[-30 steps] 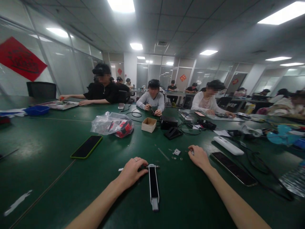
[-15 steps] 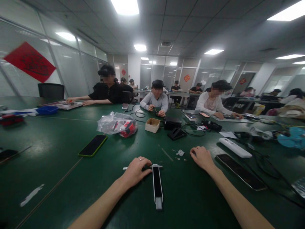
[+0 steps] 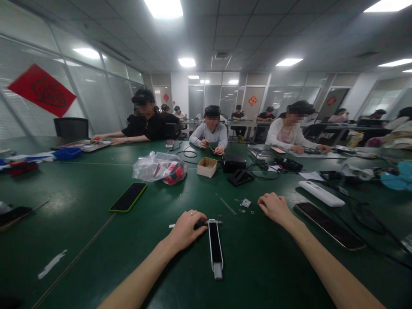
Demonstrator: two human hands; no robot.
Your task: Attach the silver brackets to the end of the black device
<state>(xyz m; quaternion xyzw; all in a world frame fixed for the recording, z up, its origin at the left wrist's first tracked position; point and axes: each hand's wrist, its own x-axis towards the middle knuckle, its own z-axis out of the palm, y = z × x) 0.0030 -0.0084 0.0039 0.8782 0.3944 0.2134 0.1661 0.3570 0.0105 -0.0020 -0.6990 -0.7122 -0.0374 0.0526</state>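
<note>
My left hand (image 3: 187, 228) rests on the green table, its fingers curled and closed round a slim dark-handled tool (image 3: 200, 223), mostly hidden under them. Just right of the fingertips lies a long narrow device (image 3: 215, 244) with a white frame, a black face and a grey end piece toward me. A metal end (image 3: 220, 222) shows past its top edge. Further right, my right hand (image 3: 273, 207) lies on the table with its fingers bent and closed; whatever may be in them is hidden. Beside its fingertips are a small white part (image 3: 246, 202) and several tiny rings (image 3: 242, 210).
A green-edged phone (image 3: 128, 197) lies left, a dark phone (image 3: 330, 225) and a white power bank (image 3: 321, 194) right. Ahead are a plastic bag (image 3: 149, 166), a small open box (image 3: 207, 167), a black stand (image 3: 240, 177) and cables. Several people sit working around.
The camera view has shifted slightly. Both hands keep nearly the same pose beside the narrow device and the small parts.
</note>
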